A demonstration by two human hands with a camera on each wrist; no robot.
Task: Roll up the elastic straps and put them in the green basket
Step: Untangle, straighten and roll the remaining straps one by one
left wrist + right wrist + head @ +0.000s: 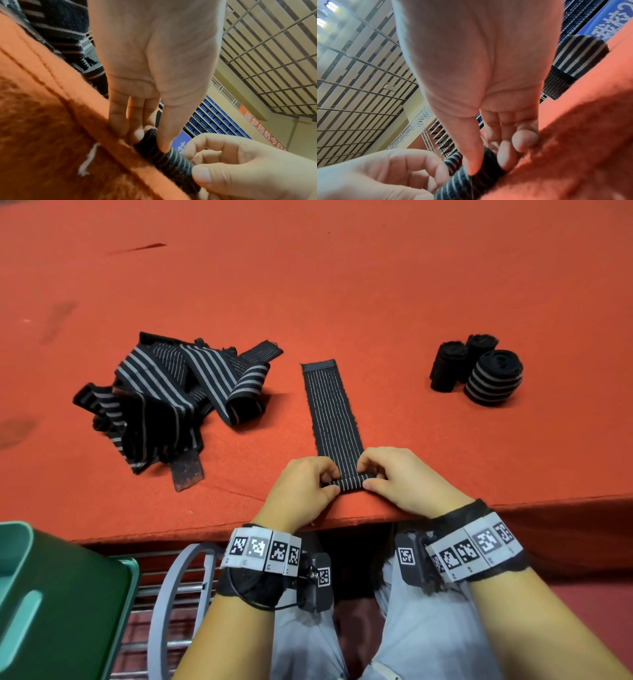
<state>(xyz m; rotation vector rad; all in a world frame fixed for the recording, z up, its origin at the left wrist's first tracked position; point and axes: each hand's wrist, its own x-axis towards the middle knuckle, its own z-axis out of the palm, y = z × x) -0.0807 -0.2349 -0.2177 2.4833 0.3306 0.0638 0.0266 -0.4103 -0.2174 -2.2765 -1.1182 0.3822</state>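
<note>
Down at lower left, off the table edge, green basket [61, 594], below the level of the cloth, apart from every strap

At the near edge of the orange table [342, 285], left hand [301, 491] and right hand [404, 481] side by side, each pinching one end of the small roll started at the near end of the strap [334, 412]; thumbs on the near side of the roll, fingers curled over its far side. Seen from the left wrist: thumb tip [163, 146] pressed on the roll [164, 157], fingers behind it against the cloth. Seen from the right wrist: same pinch, thumb [472, 166] on top, fingertips tucked at the roll's end [481, 174]

Beyond the hands, rest of the strap lying flat and straight, running away from the edge, its plain black end farthest off

Farther left, loose pile of striped straps [164, 398], tangled and folded over one another

Farther right, three finished rolls [479, 371] standing touching in a cluster, well apart from the flat strap
</note>
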